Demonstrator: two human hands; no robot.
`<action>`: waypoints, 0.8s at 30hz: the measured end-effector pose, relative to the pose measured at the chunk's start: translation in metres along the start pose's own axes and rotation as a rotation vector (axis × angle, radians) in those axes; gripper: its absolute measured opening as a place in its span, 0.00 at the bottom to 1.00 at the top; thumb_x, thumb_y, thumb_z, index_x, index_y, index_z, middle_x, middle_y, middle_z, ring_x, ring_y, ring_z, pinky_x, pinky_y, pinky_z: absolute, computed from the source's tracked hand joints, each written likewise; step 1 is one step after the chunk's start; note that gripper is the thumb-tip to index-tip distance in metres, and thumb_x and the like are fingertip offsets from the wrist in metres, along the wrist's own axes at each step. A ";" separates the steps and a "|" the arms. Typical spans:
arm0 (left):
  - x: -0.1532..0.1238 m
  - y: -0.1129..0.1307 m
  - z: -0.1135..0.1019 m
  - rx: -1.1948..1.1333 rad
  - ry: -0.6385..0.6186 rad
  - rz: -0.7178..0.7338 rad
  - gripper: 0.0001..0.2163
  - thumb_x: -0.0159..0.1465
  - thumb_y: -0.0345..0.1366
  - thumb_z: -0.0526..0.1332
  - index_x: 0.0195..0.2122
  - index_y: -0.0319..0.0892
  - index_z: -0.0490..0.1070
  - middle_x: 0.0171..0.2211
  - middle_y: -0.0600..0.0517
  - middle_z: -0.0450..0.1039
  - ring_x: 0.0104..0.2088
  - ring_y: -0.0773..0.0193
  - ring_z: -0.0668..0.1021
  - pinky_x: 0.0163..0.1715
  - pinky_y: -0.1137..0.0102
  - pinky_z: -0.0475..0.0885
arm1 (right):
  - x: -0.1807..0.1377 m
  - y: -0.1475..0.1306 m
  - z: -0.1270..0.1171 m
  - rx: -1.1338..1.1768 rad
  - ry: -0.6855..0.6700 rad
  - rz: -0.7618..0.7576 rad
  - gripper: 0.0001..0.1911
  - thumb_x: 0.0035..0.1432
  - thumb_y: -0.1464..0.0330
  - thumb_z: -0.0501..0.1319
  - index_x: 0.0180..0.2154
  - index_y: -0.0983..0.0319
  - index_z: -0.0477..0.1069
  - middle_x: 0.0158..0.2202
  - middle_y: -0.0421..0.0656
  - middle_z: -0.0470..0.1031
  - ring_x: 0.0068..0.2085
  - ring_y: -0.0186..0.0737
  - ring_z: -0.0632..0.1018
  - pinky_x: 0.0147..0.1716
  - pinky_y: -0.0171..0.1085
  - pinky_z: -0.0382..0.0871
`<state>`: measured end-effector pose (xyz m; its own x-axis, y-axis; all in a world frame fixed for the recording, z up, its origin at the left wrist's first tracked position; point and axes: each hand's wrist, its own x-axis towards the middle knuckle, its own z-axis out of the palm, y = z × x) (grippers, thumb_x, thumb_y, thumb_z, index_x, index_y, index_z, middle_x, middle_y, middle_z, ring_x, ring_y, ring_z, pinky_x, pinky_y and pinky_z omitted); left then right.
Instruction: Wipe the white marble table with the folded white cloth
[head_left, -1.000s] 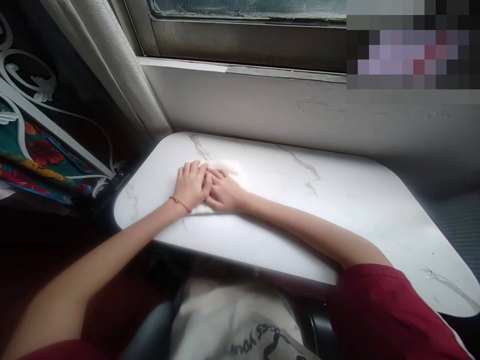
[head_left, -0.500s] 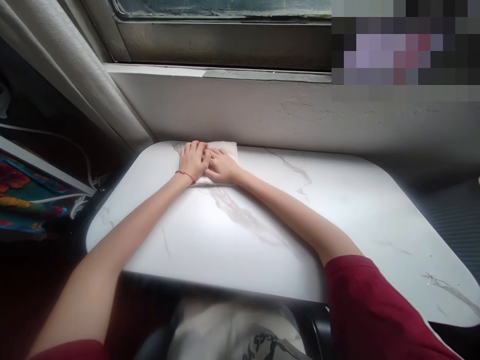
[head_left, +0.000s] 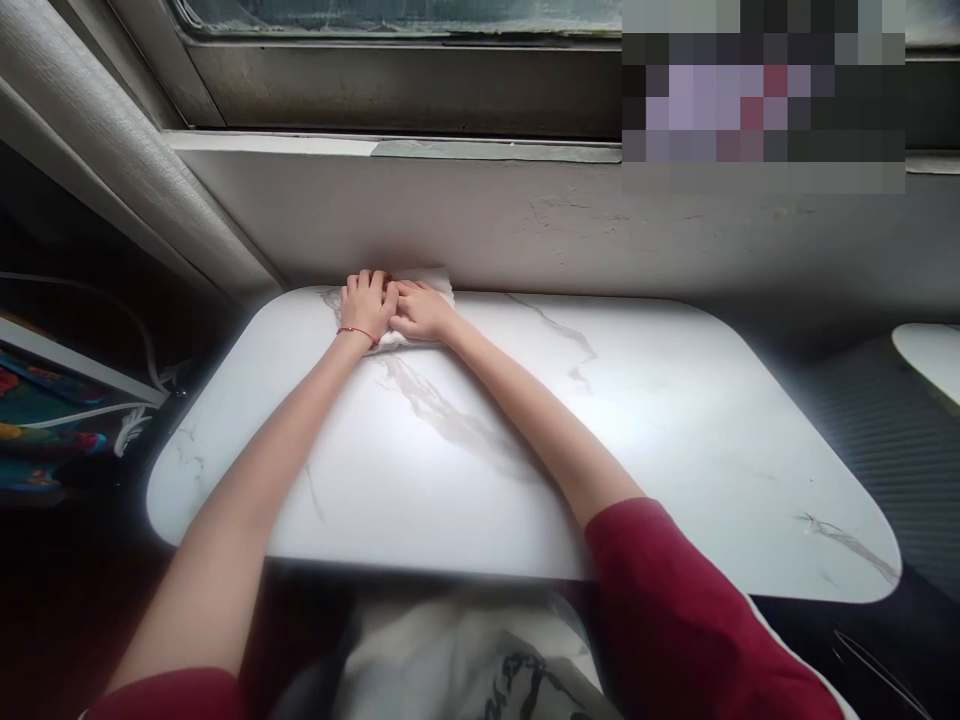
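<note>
Both my hands lie side by side on a white cloth (head_left: 439, 281) at the far edge of a white marble-look table (head_left: 660, 420), right against the wall. My left hand (head_left: 365, 303), with a red string round the wrist, presses flat on the cloth's left part, fingers stretched forward. My right hand (head_left: 420, 311) rests next to it, touching it, fingers flat on the cloth and pointing left. Most of the cloth is hidden under the hands. A damp streak (head_left: 442, 415) runs down the table from the hands toward me.
A grey wall (head_left: 600, 230) and window sill (head_left: 390, 146) stand directly behind the table. A pale curtain (head_left: 112, 160) hangs at the left. A colourful patterned fabric and white metal frame (head_left: 52, 400) sit low at the left. Another white tabletop (head_left: 930, 355) shows at the right edge.
Both hands slid the cloth away from me across the table to its far edge by the wall, leaving a damp streak behind them.
</note>
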<state>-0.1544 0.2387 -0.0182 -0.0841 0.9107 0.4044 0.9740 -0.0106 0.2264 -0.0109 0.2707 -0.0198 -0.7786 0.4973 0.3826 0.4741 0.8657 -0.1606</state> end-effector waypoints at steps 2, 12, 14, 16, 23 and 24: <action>-0.003 0.002 -0.003 0.002 -0.013 -0.005 0.20 0.72 0.44 0.46 0.57 0.46 0.71 0.57 0.41 0.70 0.58 0.43 0.69 0.57 0.52 0.64 | -0.002 -0.004 -0.002 -0.019 0.000 0.015 0.19 0.62 0.68 0.55 0.49 0.66 0.78 0.57 0.53 0.74 0.58 0.54 0.71 0.59 0.48 0.62; -0.041 0.011 -0.021 -0.002 -0.049 0.020 0.21 0.72 0.42 0.46 0.59 0.43 0.70 0.59 0.41 0.69 0.58 0.46 0.68 0.61 0.55 0.62 | -0.030 -0.037 -0.005 -0.056 0.025 0.031 0.21 0.64 0.67 0.55 0.53 0.70 0.76 0.60 0.56 0.73 0.61 0.53 0.70 0.63 0.49 0.59; -0.055 0.016 -0.027 0.030 -0.054 0.038 0.21 0.72 0.41 0.46 0.59 0.41 0.70 0.59 0.41 0.69 0.57 0.46 0.69 0.61 0.55 0.62 | -0.040 -0.044 -0.007 -0.046 0.020 0.005 0.22 0.65 0.66 0.55 0.54 0.71 0.74 0.61 0.58 0.72 0.62 0.53 0.69 0.63 0.49 0.59; -0.072 0.024 -0.034 0.068 -0.056 0.067 0.21 0.72 0.40 0.47 0.59 0.40 0.70 0.58 0.40 0.69 0.56 0.45 0.69 0.60 0.55 0.63 | -0.055 -0.051 -0.009 -0.027 0.010 -0.042 0.23 0.66 0.66 0.54 0.56 0.73 0.73 0.61 0.59 0.71 0.64 0.54 0.68 0.64 0.50 0.59; -0.167 0.069 -0.068 0.200 -0.105 0.255 0.25 0.73 0.42 0.46 0.63 0.33 0.67 0.59 0.36 0.69 0.56 0.42 0.71 0.55 0.53 0.67 | -0.151 -0.107 -0.031 0.050 0.057 -0.141 0.26 0.66 0.62 0.52 0.58 0.71 0.70 0.64 0.62 0.66 0.68 0.61 0.61 0.65 0.60 0.57; -0.183 0.076 -0.072 0.215 -0.103 0.305 0.25 0.73 0.42 0.45 0.63 0.31 0.67 0.59 0.34 0.70 0.55 0.42 0.72 0.54 0.53 0.68 | -0.169 -0.119 -0.038 0.051 0.065 -0.130 0.27 0.66 0.62 0.52 0.59 0.72 0.69 0.65 0.63 0.65 0.69 0.62 0.60 0.65 0.60 0.57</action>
<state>-0.0801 0.0409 -0.0109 0.2272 0.9159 0.3309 0.9738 -0.2105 -0.0859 0.0795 0.0814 -0.0303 -0.8029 0.3779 0.4610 0.3486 0.9250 -0.1511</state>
